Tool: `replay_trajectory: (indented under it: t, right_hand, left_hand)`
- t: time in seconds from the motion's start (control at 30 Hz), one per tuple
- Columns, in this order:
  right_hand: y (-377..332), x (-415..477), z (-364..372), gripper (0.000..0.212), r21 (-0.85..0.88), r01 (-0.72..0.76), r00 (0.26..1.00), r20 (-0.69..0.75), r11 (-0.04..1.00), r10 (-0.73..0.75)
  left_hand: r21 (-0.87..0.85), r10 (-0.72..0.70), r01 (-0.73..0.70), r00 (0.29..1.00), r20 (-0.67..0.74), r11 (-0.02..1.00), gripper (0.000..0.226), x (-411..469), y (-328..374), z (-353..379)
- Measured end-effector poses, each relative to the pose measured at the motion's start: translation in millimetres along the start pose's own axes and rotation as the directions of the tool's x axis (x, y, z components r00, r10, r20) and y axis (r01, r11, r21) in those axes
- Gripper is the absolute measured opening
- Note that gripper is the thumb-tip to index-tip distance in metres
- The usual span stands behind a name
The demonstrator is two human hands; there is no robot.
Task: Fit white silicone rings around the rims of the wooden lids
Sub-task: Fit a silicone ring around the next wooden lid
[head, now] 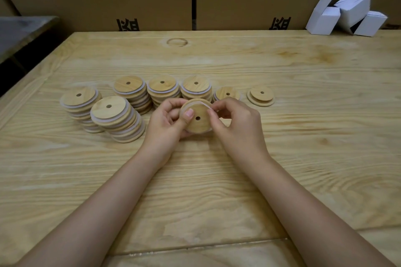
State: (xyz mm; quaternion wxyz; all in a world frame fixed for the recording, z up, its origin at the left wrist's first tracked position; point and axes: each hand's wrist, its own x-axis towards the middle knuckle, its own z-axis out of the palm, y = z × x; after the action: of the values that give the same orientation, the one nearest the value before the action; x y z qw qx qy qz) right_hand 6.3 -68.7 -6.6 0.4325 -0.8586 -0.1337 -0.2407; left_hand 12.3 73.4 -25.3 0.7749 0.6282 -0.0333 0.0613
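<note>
Left hand (168, 119) grips the round pale wooden lid with a small centre hole (198, 122), thumb pressed on its face and the other fingers curled behind, holding it just above the light pine counter (303, 136). On the lid's other side, the right hand (235, 122) pinches the thin white silicone ring (205, 104) at the lid's upper right edge. The band looks seated along the top of the rim, but how far round it sits cannot be told. To do this well, the thumb should pin the seated stretch while the right fingertips walk the ring round the rim, stretching only a little at a time. The lid can be turned instead of the wrist being strained, and the band checked for twists before letting go. Behind the lid and to its left stand stacks of ringed wooden lids (118, 118). Behind it to the right lies a small pile of bare wooden lids (261, 96), probably next in line.
</note>
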Motion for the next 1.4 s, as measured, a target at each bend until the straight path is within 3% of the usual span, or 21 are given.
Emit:
replay_trajectory:
  t: [0.13,0.33,0.7,0.83,1.0,1.17,1.4]
  right_hand:
    - [1,4,-1,0.004,0.153,-0.115,0.993,0.038,0.981,0.11]
    - [5,9,-3,0.022,0.292,-0.254,0.967,0.104,0.922,0.233]
    - [9,9,-5,0.014,0.374,-0.245,0.968,0.145,0.894,0.205]
    - [12,9,-10,0.011,0.274,-0.098,0.983,0.176,0.957,0.05]
    - [18,9,-13,0.012,0.095,0.223,0.967,0.104,0.97,-0.233]
    - [23,8,-14,0.01,-0.075,0.523,0.851,0.093,0.849,-0.517]
    - [20,6,-12,0.013,-0.251,0.694,0.716,0.146,0.674,-0.682]
  left_hand:
    - [-0.03,0.016,-0.016,1.0,0.0,0.999,0.015,2,-1,0]
    - [-0.076,0.019,-0.017,1.0,0.02,0.997,0.016,3,-2,-3]
    - [-0.082,-0.08,0.086,0.994,0.073,0.993,0.02,4,1,-9]
    - [-0.078,-0.121,0.127,0.989,0.08,0.989,0.02,3,5,-9]
    - [-0.11,-0.215,0.223,0.973,0.085,0.969,0.019,3,8,-8]
    - [-0.107,-0.314,0.332,0.937,0.151,0.937,0.024,4,14,-9]
    - [-0.099,-0.42,0.441,0.89,0.179,0.892,0.035,5,18,-10]
